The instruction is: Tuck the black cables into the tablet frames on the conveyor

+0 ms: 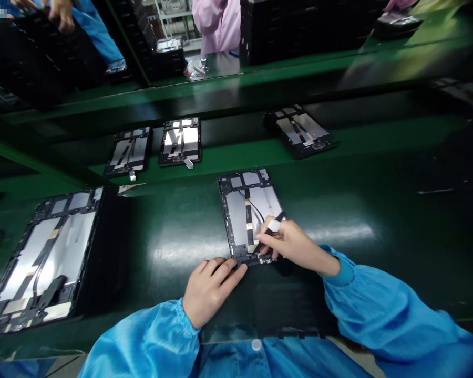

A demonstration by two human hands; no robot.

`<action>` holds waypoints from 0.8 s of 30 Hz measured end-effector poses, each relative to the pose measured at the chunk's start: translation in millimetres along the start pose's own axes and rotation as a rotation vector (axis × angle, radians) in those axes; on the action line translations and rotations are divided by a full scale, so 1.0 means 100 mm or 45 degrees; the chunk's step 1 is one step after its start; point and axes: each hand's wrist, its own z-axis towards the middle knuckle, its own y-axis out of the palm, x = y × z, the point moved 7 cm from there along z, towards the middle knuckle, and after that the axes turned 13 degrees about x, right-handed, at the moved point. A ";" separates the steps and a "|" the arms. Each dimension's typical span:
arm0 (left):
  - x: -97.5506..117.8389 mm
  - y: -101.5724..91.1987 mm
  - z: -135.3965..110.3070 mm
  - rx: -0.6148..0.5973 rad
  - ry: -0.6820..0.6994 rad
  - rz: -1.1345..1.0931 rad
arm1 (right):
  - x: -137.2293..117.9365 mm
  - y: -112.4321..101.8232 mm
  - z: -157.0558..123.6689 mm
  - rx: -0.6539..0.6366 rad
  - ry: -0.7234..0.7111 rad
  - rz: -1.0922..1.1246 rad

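Note:
An opened tablet [238,212] lies on the green bench in front of me, its silver inner plate, flat ribbon cables and a thin black wire showing. My left hand [211,286] is open, fingers stretched out, with the fingertips touching the tablet's near left corner. In my right hand [286,239] is a slim black pointed tool [280,216], pinched like a pen. Its tip points down at the tablet's near end, by the ribbon cable's lower end; whether it touches is hard to tell. A white wrap covers one right finger.
To the left, another opened tablet [82,236] tops a tall dark stack. Along the back lie three more opened tablets [126,151], [180,142], [301,128]. A green ledge [220,84] runs behind them. Beyond it are black crates [299,31] and people in pink and blue sleeves.

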 end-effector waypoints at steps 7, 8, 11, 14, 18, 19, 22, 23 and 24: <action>-0.02 0.01 0.00 0.025 -0.048 -0.068 | -0.01 -0.16 -0.19 0.128 -0.210 -0.170; -0.02 0.01 -0.01 0.034 -0.056 -0.075 | 0.00 -0.15 -0.18 0.121 -0.208 -0.158; -0.03 0.02 -0.02 0.057 -0.073 -0.081 | 0.02 -0.12 -0.16 0.097 -0.168 -0.062; -0.03 0.03 -0.03 0.075 -0.062 -0.091 | 0.05 -0.12 -0.15 0.092 -0.127 -0.020; -0.03 0.03 -0.02 0.076 -0.056 -0.085 | 0.00 -0.13 -0.17 0.122 -0.204 -0.139; -0.03 0.03 -0.02 0.075 -0.057 -0.082 | -0.02 -0.13 -0.17 0.127 -0.233 -0.173; -0.03 0.03 -0.01 0.078 -0.056 -0.084 | -0.03 -0.12 -0.18 0.131 -0.250 -0.154; -0.03 0.03 -0.01 0.079 -0.056 -0.085 | -0.03 -0.13 -0.18 0.133 -0.236 -0.117; -0.03 0.03 -0.01 0.080 -0.056 -0.086 | -0.01 -0.13 -0.18 0.135 -0.222 -0.084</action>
